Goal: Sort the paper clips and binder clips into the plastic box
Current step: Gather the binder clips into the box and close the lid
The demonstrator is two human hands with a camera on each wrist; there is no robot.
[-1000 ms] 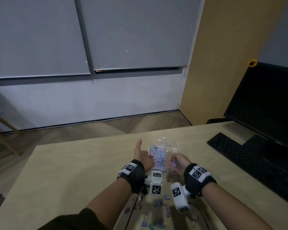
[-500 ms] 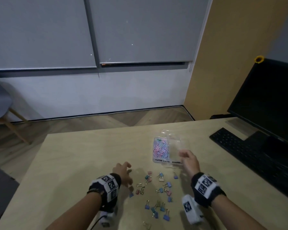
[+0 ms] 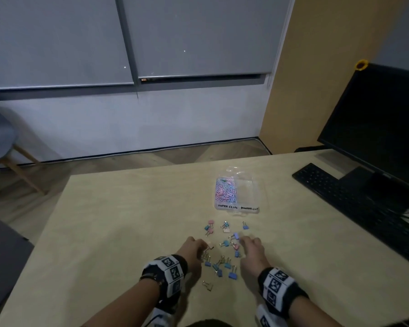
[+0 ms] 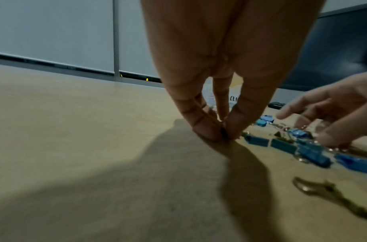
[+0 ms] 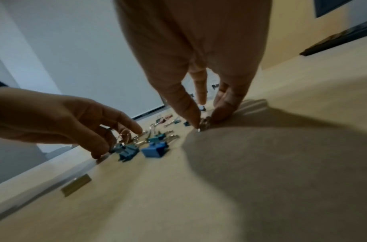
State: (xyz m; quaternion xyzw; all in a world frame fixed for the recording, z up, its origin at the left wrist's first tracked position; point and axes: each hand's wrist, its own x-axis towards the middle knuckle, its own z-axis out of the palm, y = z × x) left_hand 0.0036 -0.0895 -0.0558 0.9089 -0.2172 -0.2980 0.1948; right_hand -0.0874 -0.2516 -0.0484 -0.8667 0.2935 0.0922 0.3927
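Note:
A clear plastic box (image 3: 250,194) stands mid-table; its left compartment holds pink and blue paper clips (image 3: 225,191), and its right compartment looks bare. Several small blue and pink binder clips (image 3: 224,244) lie scattered in front of it. My left hand (image 3: 204,247) is down at the pile's left side. In the left wrist view the left hand (image 4: 223,135) pinches a small dark binder clip against the table between thumb and forefinger. My right hand (image 3: 242,241) is at the pile's right side. There the right hand (image 5: 205,123) has thumb and fingers closed round a metal-handled binder clip.
A black keyboard (image 3: 354,204) and a dark monitor (image 3: 383,128) fill the table's right side. The wooden table (image 3: 118,232) stretches bare to the left. Beyond its far edge is floor, with a grey chair (image 3: 0,142) at far left.
Both hands have drawn back from the plastic box toward me and dropped onto the binder clip pile. Each now pinches a clip.

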